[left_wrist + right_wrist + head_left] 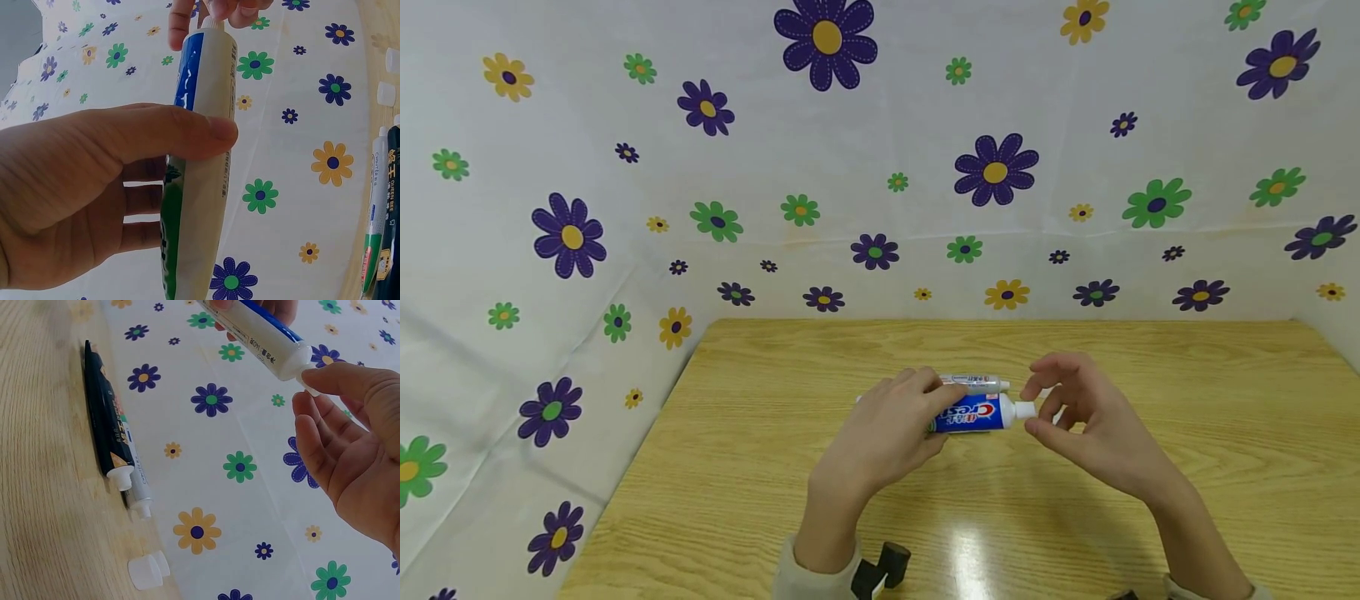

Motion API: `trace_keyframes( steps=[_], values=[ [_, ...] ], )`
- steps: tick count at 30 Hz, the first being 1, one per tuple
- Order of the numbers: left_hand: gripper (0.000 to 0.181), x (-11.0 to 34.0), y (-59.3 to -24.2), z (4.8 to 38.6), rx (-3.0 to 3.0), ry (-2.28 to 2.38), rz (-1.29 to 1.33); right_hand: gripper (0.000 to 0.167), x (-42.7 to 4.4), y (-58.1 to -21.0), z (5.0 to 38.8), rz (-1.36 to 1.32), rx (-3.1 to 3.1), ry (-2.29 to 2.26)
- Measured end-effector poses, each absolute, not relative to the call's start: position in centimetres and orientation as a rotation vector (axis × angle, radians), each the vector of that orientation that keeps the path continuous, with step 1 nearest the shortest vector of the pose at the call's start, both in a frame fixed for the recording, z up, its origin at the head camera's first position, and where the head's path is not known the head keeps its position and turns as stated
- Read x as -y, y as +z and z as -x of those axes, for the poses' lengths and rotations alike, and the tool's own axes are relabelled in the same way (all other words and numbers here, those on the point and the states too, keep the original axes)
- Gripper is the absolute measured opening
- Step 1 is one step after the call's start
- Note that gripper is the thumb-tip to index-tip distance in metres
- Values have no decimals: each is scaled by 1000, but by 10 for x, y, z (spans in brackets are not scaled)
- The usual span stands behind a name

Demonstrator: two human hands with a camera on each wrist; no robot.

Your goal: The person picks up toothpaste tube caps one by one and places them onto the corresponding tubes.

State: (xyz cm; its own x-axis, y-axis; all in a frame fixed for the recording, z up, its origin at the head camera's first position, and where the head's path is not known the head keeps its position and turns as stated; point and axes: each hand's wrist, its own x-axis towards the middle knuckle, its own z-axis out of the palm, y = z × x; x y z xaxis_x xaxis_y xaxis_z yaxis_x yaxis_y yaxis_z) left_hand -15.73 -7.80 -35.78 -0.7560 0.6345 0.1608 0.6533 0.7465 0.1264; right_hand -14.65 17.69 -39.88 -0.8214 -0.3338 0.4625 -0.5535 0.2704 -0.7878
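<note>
A blue and white Crest toothpaste tube [976, 413] is held by my left hand [880, 429], its thumb lying across the tube [200, 181] in the left wrist view. The tube's white cap [1024, 409] points right. My right hand [1101, 429] pinches this cap between thumb and fingertips; in the right wrist view the thumb of the right hand [362, 431] partly covers it. Some of the tube's body is hidden under the left hand.
On the table [737, 500], a slim white tube [981, 383] lies beyond the Crest tube. Beside it in the right wrist view is a dark tube [107, 415], with small white cap-like pieces [145, 572] nearby. A flowered cloth [917, 100] stands behind the table.
</note>
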Motion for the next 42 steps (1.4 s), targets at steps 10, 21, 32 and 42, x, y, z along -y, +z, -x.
trace_keyframes(
  steps=[10,21,32,42],
  values=[
    [51,77,-357,158,2847,-278,1039,31,-178,-398,147,-801,2419,1530],
    [49,77,-357,159,2825,-295,1048,36,-180,-399,149,-899,2384,1479],
    [48,77,-356,158,2842,-296,1042,27,-180,-397,147,-849,2466,1479],
    [49,78,-357,157,2835,-295,1047,22,-180,-398,146,-796,2515,1497]
  ],
)
